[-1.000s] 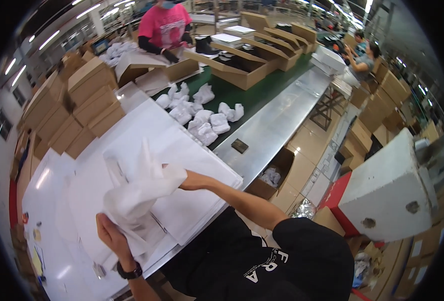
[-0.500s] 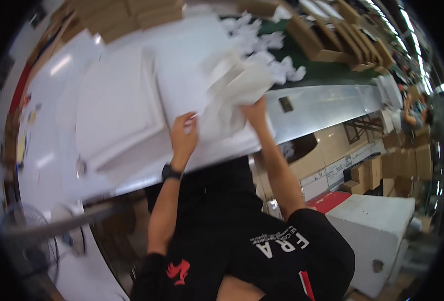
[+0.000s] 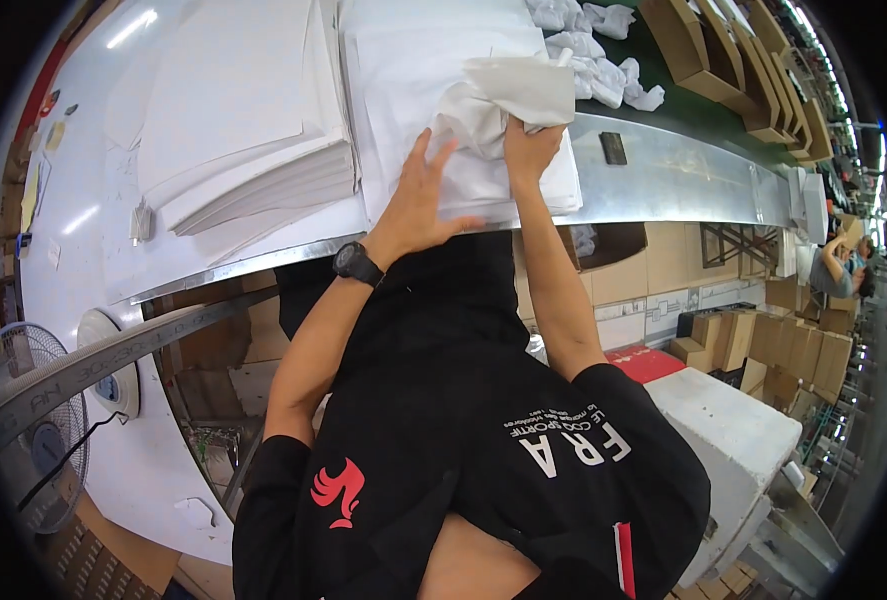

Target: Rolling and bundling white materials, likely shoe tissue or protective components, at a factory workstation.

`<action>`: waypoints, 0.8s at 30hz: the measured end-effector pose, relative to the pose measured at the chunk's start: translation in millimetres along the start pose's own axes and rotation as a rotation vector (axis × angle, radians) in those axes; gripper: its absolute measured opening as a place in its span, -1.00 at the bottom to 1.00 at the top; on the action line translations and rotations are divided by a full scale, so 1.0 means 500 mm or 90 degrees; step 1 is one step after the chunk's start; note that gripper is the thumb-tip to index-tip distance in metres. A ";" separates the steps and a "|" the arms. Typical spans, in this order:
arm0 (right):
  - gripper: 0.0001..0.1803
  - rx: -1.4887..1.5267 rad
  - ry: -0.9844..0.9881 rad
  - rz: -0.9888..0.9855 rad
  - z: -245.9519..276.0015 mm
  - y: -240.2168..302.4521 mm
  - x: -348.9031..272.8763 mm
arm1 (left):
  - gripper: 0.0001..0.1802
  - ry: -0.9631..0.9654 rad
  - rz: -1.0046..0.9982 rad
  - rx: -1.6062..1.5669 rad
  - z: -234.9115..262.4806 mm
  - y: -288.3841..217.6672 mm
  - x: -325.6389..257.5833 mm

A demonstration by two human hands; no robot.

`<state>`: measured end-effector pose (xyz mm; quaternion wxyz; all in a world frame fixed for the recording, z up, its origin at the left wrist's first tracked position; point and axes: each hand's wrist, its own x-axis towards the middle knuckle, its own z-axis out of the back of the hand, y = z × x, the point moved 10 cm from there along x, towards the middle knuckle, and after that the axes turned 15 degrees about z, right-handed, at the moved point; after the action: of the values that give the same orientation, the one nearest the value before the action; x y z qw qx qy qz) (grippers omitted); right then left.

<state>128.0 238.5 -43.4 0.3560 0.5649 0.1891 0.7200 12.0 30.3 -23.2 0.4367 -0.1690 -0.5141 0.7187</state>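
My right hand grips a crumpled off-white sheet of thin paper from its near side. Whether anything is wrapped inside it cannot be seen. My left hand is spread with nothing in it, just left of the crumpled paper, above the near part of a stack of white paper sheets. A second, thicker stack of white sheets lies on the table to the left, its edges uneven.
Several crumpled white paper bundles lie on a dark green belt beyond a metal ledge. A small dark block sits on that ledge. Open cardboard boxes line the far right. A fan stands at lower left. Another person is far right.
My left hand's fingers have gone from bent together to spread apart. The crumpled paper, still in my right hand, is bunched more compactly. The whole view has shifted.
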 end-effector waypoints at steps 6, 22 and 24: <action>-0.25 0.027 0.097 0.069 0.024 0.049 -0.022 | -0.45 0.031 -0.017 0.275 -0.042 0.030 -0.063; -0.49 0.111 0.633 0.410 0.021 0.197 -0.148 | -0.50 -0.046 -0.139 0.309 0.029 -0.012 -0.091; -0.50 0.118 0.655 0.375 0.001 0.197 -0.131 | -0.81 -0.018 -0.280 0.292 0.025 -0.085 -0.076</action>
<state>106.2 124.6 -21.4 -0.0464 0.2007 0.2347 0.9500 44.1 -3.7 11.8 0.6011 0.0594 -0.3688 0.7065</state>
